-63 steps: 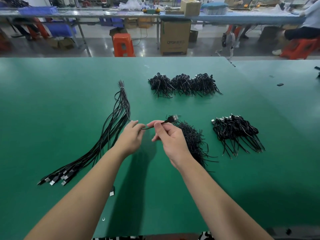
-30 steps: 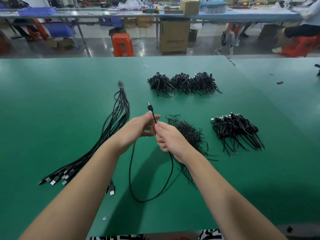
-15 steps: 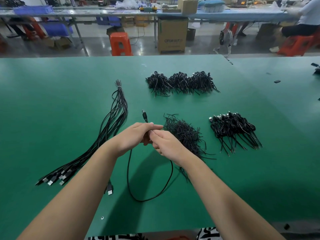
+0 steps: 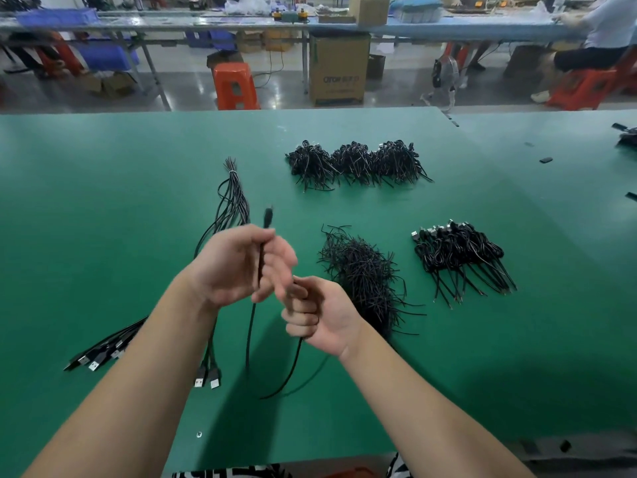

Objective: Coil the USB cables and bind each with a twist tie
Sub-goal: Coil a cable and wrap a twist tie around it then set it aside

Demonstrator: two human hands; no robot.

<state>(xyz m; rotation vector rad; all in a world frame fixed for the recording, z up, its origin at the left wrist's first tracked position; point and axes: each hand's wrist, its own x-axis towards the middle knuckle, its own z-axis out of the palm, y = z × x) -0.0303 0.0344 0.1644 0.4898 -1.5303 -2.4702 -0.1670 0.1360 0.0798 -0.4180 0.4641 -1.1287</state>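
Observation:
One black USB cable (image 4: 249,343) hangs in a loop between my hands above the green table (image 4: 103,201). My left hand (image 4: 234,267) pinches it near its plug end, which sticks up past my fingers. Lower and to the right, my right hand (image 4: 319,313) is curled into a fist around the same cable. A bundle of uncoiled cables (image 4: 231,201) lies to the left. A loose heap of black twist ties (image 4: 365,270) sits just right of my right hand. Coiled, tied cables (image 4: 460,257) lie further right.
A row of three dark tied bundles (image 4: 355,163) lies at the back of the table. Small dark scraps (image 4: 546,160) sit at the right. Beyond the table edge are an orange stool (image 4: 234,86), a cardboard box (image 4: 339,69) and a seated person (image 4: 599,36).
My hands have drawn apart: the left rose with the plug end, the right dropped and closed round the cable. The loop below has narrowed and shifted right.

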